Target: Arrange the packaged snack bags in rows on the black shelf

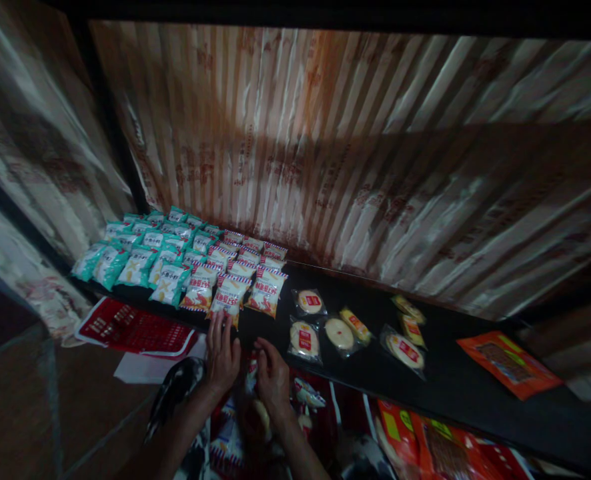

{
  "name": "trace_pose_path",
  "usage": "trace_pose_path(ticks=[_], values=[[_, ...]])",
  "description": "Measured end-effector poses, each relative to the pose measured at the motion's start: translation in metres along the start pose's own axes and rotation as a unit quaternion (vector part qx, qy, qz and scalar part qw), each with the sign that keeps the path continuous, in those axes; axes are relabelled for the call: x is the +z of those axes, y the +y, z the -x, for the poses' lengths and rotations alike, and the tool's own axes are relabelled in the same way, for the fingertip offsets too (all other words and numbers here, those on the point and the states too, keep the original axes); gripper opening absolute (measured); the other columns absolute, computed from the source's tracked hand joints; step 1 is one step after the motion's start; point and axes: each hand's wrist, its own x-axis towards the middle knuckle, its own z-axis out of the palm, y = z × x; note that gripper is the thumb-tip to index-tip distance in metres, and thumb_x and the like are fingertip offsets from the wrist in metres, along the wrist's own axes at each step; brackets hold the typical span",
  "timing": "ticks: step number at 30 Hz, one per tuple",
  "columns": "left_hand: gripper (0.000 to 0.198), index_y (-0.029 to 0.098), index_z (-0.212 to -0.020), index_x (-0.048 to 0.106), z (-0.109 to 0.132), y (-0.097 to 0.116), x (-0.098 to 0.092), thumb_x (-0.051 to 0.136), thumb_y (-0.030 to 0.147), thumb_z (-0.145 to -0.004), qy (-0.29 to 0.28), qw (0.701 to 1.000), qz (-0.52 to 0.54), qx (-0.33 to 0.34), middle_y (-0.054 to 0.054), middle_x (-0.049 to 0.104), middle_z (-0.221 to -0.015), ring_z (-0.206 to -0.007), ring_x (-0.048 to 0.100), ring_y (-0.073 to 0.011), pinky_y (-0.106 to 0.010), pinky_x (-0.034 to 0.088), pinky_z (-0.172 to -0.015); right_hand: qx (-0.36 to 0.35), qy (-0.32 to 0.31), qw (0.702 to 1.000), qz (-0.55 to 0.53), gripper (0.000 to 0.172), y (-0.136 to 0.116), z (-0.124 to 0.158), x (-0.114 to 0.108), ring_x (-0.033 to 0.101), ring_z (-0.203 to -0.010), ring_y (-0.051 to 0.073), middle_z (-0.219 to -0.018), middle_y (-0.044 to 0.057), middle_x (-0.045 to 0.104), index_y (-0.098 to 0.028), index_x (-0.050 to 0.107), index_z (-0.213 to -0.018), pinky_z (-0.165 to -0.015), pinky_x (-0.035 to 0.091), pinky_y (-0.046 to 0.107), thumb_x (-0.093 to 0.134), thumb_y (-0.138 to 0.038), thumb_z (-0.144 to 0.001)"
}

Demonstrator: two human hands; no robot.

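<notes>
My left hand [223,353] is at the front edge of the shelf, fingers stretched out. Its fingertips touch the lower part of a white-and-red snack bag [230,295] in the front row. Beside it, my right hand [273,377] is just below the edge with loosely bent fingers; nothing held shows in it. A small packet [250,375] lies by its thumb side, partly hidden. More white-and-red bags [265,291] stand in rows, next to several teal-and-white snack bags [169,283] on the left.
On the black shelf [355,367] to the right lie round wrapped cakes [304,339], small yellow packets [355,325] and an orange pack [508,363]. Below the edge are a red printed bag [135,328], a white sheet [143,369] and more orange packs [445,447]. A dark post [108,113] stands left.
</notes>
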Motion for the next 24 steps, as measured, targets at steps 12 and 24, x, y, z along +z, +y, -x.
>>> trace_pose_path(ticks=[12,24], values=[[0.053,0.014,-0.118,0.063,0.135,0.029,0.013,0.043,0.005,-0.069,-0.328,0.943,-0.018,-0.054,-0.014,0.052,-0.137,-0.131,0.044,-0.0275,-0.044,0.043,-0.104,0.073,-0.072,0.964,0.247,0.038,0.071,0.079,-0.029,0.063,-0.104,0.03,-0.11,0.013,0.069,-0.022,0.069,-0.106,-0.09,0.05,0.044,0.051,-0.02,-0.073],[0.041,0.01,-0.112,0.061,0.13,0.018,0.032,0.054,0.007,-0.071,-0.499,0.776,-0.022,-0.385,-0.017,0.062,-0.121,-0.118,0.054,-0.027,-0.037,0.04,-0.099,0.258,-0.1,0.867,0.414,0.058,0.125,0.102,-0.041,0.045,-0.128,0.035,-0.137,0.025,0.048,-0.006,0.052,-0.129,-0.102,0.035,0.047,0.058,-0.032,-0.078]])
